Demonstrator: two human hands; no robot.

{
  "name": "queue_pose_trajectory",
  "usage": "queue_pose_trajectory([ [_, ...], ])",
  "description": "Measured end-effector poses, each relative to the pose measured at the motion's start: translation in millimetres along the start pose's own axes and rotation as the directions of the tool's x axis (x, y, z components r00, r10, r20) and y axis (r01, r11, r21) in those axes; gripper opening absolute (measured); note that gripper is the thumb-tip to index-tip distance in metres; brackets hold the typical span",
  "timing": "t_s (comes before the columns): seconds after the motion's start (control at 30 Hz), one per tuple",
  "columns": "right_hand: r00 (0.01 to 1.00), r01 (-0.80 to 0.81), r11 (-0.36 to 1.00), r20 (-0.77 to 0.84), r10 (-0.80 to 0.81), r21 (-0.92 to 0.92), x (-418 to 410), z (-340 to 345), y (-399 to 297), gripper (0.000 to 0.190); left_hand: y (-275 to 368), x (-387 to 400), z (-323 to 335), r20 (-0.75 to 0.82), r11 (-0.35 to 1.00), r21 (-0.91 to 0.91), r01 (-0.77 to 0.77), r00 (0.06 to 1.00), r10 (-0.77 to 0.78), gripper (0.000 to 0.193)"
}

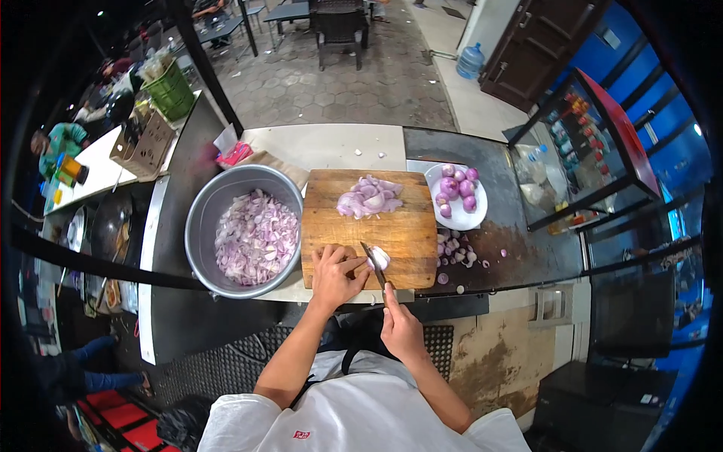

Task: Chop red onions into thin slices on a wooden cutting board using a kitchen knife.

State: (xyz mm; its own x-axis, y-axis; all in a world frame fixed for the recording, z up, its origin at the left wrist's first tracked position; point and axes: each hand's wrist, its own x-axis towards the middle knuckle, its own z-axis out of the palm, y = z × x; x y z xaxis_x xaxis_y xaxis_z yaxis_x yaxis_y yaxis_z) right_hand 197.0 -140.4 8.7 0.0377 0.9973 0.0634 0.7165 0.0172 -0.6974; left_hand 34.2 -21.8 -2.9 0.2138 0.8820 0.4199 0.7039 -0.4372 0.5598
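Observation:
My right hand (400,327) grips the handle of a kitchen knife (377,270), its blade pointing away from me over a wooden cutting board (327,226). Against the blade's right side lies a pale piece of peeled onion or shallot (381,257). My left hand (337,277) rests at the board's near left, thumb and index finger pinching at the onion piece by the blade. Farther up the board sits a heap of sliced purple onion (370,196). Left of the board, a deep metal pot (197,226) holds many onion slices (257,237).
A white plate (482,209) of whole purple onions (450,187) stands right of the board. Onion pieces and skins (454,248) litter the dark counter (525,248). A glass display case (587,141) is at the right. On the left are a wok (113,226) and a green basket (169,90).

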Motion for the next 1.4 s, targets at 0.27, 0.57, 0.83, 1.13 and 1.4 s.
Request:
queue_pose_trajectory([
  [0.27,0.995,-0.089,0.988,0.057,0.082,0.126,-48,-29,9,0.057,-6,1,8,-0.085,0.999,0.007,0.042,0.996,-0.041,0.014],
  [0.57,0.987,-0.089,0.993,-0.143,0.077,-0.08,-39,-82,7,0.037,-22,-5,3,-0.207,0.914,-0.395,0.093,0.96,-0.187,0.005],
  [0.83,0.974,0.226,0.919,0.051,-0.221,-0.324,40,-83,44,0.036,-38,-30,-14,0.045,0.608,-0.703,0.368,0.877,-0.479,0.008],
  [1.13,0.94,0.329,0.918,0.167,-0.297,-0.22,164,-84,69,0.038,-23,-37,-19,-0.024,0.64,-0.693,0.333,0.876,-0.482,0.003],
  [1.4,0.911,0.318,0.939,0.316,-0.263,-0.134,163,-120,99,0.038,-11,-35,-8,-0.187,0.774,-0.531,0.346,0.843,-0.505,0.007],
])
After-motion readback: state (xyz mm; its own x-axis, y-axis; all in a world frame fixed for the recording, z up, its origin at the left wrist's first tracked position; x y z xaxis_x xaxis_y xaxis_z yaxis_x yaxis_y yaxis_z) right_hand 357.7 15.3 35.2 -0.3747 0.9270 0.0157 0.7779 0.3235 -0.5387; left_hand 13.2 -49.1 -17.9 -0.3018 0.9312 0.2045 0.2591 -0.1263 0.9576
